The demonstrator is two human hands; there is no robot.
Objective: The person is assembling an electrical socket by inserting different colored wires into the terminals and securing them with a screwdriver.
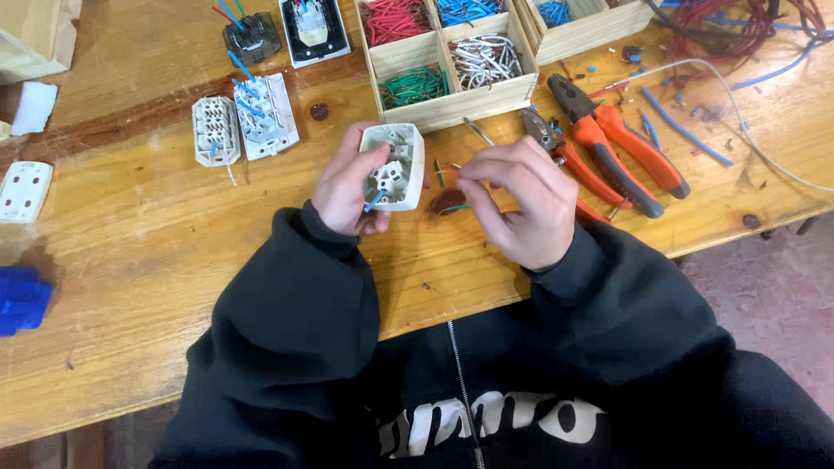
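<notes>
My left hand [346, 191] holds a white socket module [395, 165] with its back side up, a short blue wire sticking out of it near my thumb. My right hand [521, 200] pinches a short piece of wire [448, 168], green and orange at its tip, just right of the module. Both hands hover over the wooden table [156, 260]. Black sleeves cover both forearms.
A wooden compartment box [445, 52] with red, blue, white and green wire pieces stands behind my hands. Orange-handled pliers [621, 143] and cutters [565, 152] lie to the right. Two white socket modules [246, 122], switch parts [282, 33] and a white plate [23, 191] lie left. Loose cables [738, 35] fill the back right.
</notes>
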